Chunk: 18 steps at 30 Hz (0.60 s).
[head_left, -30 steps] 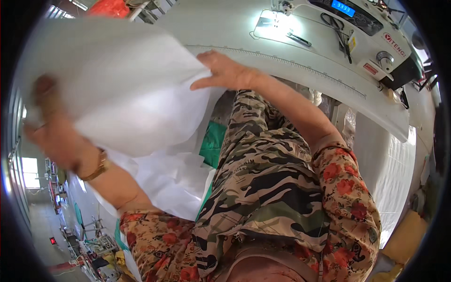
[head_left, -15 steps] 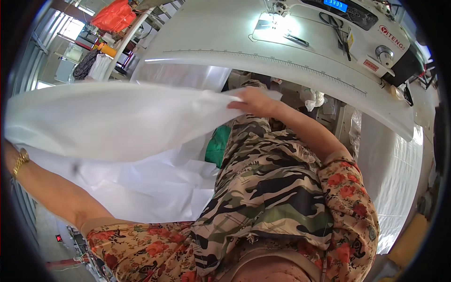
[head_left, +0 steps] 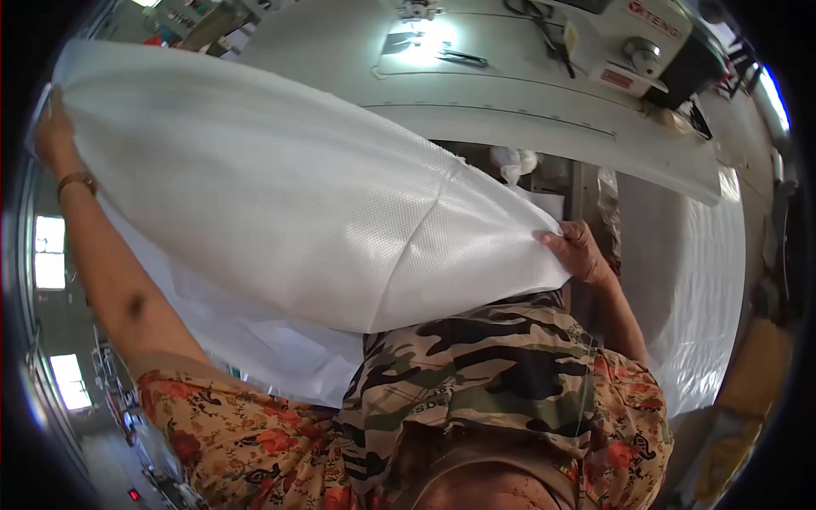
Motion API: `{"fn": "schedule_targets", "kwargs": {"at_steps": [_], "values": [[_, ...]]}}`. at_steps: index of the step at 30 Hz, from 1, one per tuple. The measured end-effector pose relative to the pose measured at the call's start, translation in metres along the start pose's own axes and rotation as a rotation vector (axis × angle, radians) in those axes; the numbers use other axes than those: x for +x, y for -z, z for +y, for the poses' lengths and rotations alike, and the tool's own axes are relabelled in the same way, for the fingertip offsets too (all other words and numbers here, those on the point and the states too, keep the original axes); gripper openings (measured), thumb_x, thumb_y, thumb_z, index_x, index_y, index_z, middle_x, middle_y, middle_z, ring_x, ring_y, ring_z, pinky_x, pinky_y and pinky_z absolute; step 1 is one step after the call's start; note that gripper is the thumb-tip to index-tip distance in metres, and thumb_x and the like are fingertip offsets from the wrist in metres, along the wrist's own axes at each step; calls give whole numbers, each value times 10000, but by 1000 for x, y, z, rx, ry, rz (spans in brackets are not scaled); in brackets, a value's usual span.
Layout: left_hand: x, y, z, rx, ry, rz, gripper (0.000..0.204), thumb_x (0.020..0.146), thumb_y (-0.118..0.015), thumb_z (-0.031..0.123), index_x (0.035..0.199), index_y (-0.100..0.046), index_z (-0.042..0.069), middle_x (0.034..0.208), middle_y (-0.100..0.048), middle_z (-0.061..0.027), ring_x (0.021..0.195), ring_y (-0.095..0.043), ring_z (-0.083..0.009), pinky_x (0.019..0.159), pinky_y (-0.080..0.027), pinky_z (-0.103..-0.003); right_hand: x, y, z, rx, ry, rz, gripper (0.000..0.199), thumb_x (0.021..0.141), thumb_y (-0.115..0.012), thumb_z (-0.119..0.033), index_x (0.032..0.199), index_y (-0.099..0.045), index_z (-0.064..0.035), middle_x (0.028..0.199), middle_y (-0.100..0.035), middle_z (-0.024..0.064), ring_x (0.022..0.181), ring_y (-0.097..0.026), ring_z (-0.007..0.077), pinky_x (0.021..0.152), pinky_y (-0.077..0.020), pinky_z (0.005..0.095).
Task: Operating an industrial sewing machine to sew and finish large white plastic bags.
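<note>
A large white woven plastic sheet (head_left: 280,178) stretches between my two hands, above my lap and in front of the sewing table. At the far left, my left hand (head_left: 56,136) grips one edge of it, arm extended. On the right, my right hand (head_left: 578,252) pinches the opposite end between thumb and fingers. A crease runs down the sheet toward its right part, and its surface there shows a fine woven texture. More white sheeting (head_left: 280,353) hangs below it at my left side.
Ahead stands a sewing machine (head_left: 629,42) on a pale table (head_left: 510,93), its lamp lit. A thread snipper (head_left: 461,59) and black scissors (head_left: 544,34) lie on the tabletop. Shiny white sheeting (head_left: 688,280) hangs at the right, with a yellowish-brown object (head_left: 752,365) beyond it.
My right hand has moved right and nearer to me, my left hand farther up and away. The sheet is now drawn out wide between them and covers part of the table's front edge.
</note>
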<state>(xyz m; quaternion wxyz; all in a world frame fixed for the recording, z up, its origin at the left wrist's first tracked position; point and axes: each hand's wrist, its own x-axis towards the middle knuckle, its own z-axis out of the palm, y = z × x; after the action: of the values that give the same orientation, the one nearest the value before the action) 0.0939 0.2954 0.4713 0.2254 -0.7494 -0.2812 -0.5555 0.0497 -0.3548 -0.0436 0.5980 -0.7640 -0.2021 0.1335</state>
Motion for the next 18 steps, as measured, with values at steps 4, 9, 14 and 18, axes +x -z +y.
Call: {"fn": "schedule_targets", "kwargs": {"at_steps": [4,9,14,18], "values": [[-26,-6,92,-316,-97,-47,786,809,-399,773,1176,-659,129,1103,-661,-194,1079,-601,-354,920,-457,-445,-32,6,30,31,256,145,301,918,-580,-184,736,-541,52,551,-409,62,527,-397,98,510,-344,290],[-72,-25,159,-197,-265,-212,569,907,-411,608,1152,-657,157,1032,-658,-230,1005,-609,-398,862,-467,-486,-54,4,70,369,-55,362,279,914,-572,-156,692,-505,-1,579,-407,-5,592,-358,59,509,-315,259],[-168,-90,204,-415,-315,-241,507,918,-446,515,999,-700,84,1034,-654,-226,994,-601,-415,853,-458,-493,-64,3,105,-96,-180,394,395,904,-607,-195,627,-381,-27,587,-291,-29,597,-293,62,504,-263,289],[-228,-116,228,-340,-331,-356,532,920,-473,516,1166,-623,70,1144,-625,-205,1032,-599,-379,875,-464,-441,-92,17,103,23,-247,328,388,899,-622,-236,632,-420,-38,586,-302,-31,586,-313,62,510,-279,287]]}}
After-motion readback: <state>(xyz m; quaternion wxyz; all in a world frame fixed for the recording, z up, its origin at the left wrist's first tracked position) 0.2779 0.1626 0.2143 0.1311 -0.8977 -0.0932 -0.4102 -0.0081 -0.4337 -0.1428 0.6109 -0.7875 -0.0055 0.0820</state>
